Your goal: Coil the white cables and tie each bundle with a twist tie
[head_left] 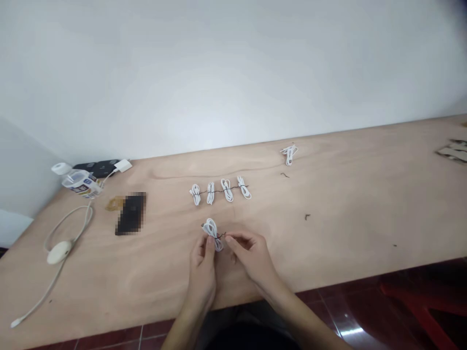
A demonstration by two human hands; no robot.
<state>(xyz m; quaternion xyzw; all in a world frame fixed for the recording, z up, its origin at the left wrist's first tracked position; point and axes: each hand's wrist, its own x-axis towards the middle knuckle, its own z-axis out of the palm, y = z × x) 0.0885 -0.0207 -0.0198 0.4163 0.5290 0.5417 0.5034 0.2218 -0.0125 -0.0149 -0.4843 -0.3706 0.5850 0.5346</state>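
Near the table's front edge, my left hand (204,257) grips a coiled white cable (210,227) by its lower part. A thin black twist tie (222,236) runs around the middle of that coil. My right hand (250,250) pinches the tie's free end between thumb and forefinger, just right of the coil. Behind my hands several bundled white cables lie in a row, from the leftmost bundle (196,194) to the rightmost bundle (244,188), each with a dark tie across it.
Another white cable bundle (289,155) lies farther back, with loose black ties (285,175) nearby. On the left are a dark pixelated object (131,214), a plastic bottle (78,181), a white adapter (123,166) and a white cord with an oval piece (59,253). A red stool (416,306) stands lower right.
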